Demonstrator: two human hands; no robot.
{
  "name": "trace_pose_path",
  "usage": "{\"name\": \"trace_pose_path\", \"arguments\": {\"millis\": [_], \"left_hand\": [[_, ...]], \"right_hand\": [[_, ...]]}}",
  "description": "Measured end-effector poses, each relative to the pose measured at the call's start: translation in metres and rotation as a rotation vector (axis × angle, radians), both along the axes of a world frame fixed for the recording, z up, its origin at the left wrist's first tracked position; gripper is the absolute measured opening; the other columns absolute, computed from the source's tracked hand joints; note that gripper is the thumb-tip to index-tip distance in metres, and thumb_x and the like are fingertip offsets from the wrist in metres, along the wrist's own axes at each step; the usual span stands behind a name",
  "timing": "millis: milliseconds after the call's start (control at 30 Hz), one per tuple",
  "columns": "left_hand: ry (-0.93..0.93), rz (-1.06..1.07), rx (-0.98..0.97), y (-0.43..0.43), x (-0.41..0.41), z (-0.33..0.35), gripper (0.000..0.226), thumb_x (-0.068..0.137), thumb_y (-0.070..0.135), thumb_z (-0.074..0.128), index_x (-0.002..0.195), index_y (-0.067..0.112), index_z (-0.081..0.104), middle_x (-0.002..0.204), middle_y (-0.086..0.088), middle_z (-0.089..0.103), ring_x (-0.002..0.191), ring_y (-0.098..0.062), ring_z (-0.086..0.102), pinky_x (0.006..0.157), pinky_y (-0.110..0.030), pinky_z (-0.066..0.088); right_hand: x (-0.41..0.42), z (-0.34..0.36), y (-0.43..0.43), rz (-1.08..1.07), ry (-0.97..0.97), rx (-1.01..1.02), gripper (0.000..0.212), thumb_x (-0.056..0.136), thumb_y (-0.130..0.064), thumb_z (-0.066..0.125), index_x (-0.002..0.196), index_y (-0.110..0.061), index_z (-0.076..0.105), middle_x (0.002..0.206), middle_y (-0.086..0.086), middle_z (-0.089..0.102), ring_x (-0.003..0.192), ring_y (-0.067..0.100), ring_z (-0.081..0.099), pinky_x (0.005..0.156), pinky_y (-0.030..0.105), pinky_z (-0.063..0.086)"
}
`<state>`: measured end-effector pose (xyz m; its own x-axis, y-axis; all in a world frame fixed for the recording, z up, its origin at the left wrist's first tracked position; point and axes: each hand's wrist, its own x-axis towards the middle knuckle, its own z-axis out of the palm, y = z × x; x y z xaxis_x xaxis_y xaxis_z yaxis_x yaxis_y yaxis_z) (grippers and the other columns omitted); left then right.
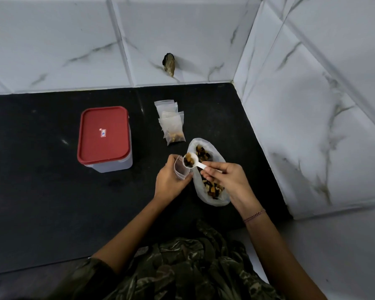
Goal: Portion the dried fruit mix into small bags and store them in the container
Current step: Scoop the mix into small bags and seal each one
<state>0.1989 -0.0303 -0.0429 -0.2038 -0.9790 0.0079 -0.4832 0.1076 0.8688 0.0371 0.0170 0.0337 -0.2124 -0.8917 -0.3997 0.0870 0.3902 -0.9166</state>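
Observation:
My left hand [170, 180] grips a small clear zip bag [180, 168] with its mouth held open. My right hand [224, 178] pinches the handle of a white plastic spoon [192, 161] loaded with dried fruit, its bowl right at the bag's mouth. Under my right hand lies a large open white bag of dried fruit mix [210, 182] on the black counter. A filled small bag [175, 135] lies behind it, on a stack of empty small bags [166, 106]. The clear container with its red lid [104, 135] on stands to the left.
The black countertop [41, 191] ends at marbled wall tiles behind and to the right. A dark lump [168, 64] sticks out of the back wall. My camouflage-patterned clothing fills the bottom of the view.

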Motion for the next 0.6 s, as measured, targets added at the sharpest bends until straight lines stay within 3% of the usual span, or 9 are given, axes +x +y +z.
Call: {"name": "trace_pose_path", "arguments": {"millis": [67, 133, 233, 333, 400, 500, 600], "left_hand": [[0.021, 0.008, -0.009, -0.001, 0.0, 0.003, 0.047, 0.073, 0.037, 0.079, 0.107, 0.026, 0.048, 0.094, 0.009, 0.065, 0.085, -0.004, 0.064, 0.072, -0.036, 0.056], [0.042, 0.015, -0.008, -0.001, 0.0, 0.007, 0.044, 0.073, 0.035, 0.079, 0.104, 0.024, 0.049, 0.09, 0.009, 0.065, 0.082, -0.003, 0.064, 0.071, -0.035, 0.056], [0.075, 0.019, -0.014, -0.003, 0.003, 0.01, 0.044, 0.072, 0.034, 0.079, 0.104, 0.021, 0.051, 0.09, 0.009, 0.065, 0.082, -0.004, 0.065, 0.073, -0.036, 0.056], [0.098, 0.024, -0.015, -0.005, 0.006, 0.011, 0.044, 0.073, 0.031, 0.078, 0.106, 0.02, 0.05, 0.091, 0.01, 0.065, 0.084, -0.005, 0.065, 0.074, -0.038, 0.057], [0.123, 0.037, -0.017, -0.006, 0.007, 0.011, 0.043, 0.075, 0.03, 0.077, 0.107, 0.02, 0.05, 0.093, 0.009, 0.065, 0.087, -0.007, 0.065, 0.076, -0.037, 0.056], [0.152, 0.058, -0.034, -0.009, 0.01, 0.013, 0.042, 0.076, 0.026, 0.077, 0.108, 0.016, 0.052, 0.095, 0.003, 0.065, 0.088, -0.012, 0.065, 0.076, -0.034, 0.055], [0.176, 0.022, -0.064, -0.012, 0.012, 0.015, 0.033, 0.075, 0.017, 0.079, 0.099, 0.012, 0.056, 0.092, 0.001, 0.066, 0.086, -0.011, 0.065, 0.074, -0.027, 0.054]], "right_hand": [[0.012, 0.004, 0.001, 0.08, 0.195, -0.069, 0.017, 0.084, -0.008, 0.067, 0.098, -0.016, 0.072, 0.078, -0.003, 0.074, 0.076, 0.004, 0.068, 0.079, 0.017, 0.053], [0.021, 0.006, 0.0, 0.15, 0.519, -0.156, 0.023, 0.085, -0.009, 0.066, 0.108, -0.013, 0.07, 0.09, -0.01, 0.07, 0.084, 0.0, 0.065, 0.087, 0.012, 0.047], [0.033, -0.001, -0.003, 0.364, 0.995, -0.322, 0.029, 0.092, -0.008, 0.056, 0.119, -0.01, 0.063, 0.109, 0.003, 0.066, 0.101, 0.012, 0.061, 0.091, 0.014, 0.04], [0.036, -0.015, -0.003, 0.537, 1.35, -0.482, 0.027, 0.082, -0.005, 0.065, 0.109, -0.008, 0.067, 0.099, 0.007, 0.067, 0.088, 0.017, 0.063, 0.08, 0.021, 0.047], [0.031, -0.024, -0.002, 0.488, 1.408, -0.632, 0.032, 0.077, -0.002, 0.069, 0.108, -0.006, 0.067, 0.098, 0.008, 0.068, 0.085, 0.018, 0.065, 0.078, 0.025, 0.054], [0.024, -0.033, -0.001, 0.498, 1.423, -0.804, 0.034, 0.088, -0.005, 0.047, 0.119, -0.001, 0.061, 0.113, 0.012, 0.066, 0.1, 0.021, 0.064, 0.09, 0.029, 0.052], [0.017, -0.04, 0.0, 0.562, 1.419, -0.87, 0.033, 0.094, -0.007, 0.042, 0.121, 0.0, 0.06, 0.12, 0.013, 0.064, 0.107, 0.021, 0.061, 0.095, 0.03, 0.049]]}}
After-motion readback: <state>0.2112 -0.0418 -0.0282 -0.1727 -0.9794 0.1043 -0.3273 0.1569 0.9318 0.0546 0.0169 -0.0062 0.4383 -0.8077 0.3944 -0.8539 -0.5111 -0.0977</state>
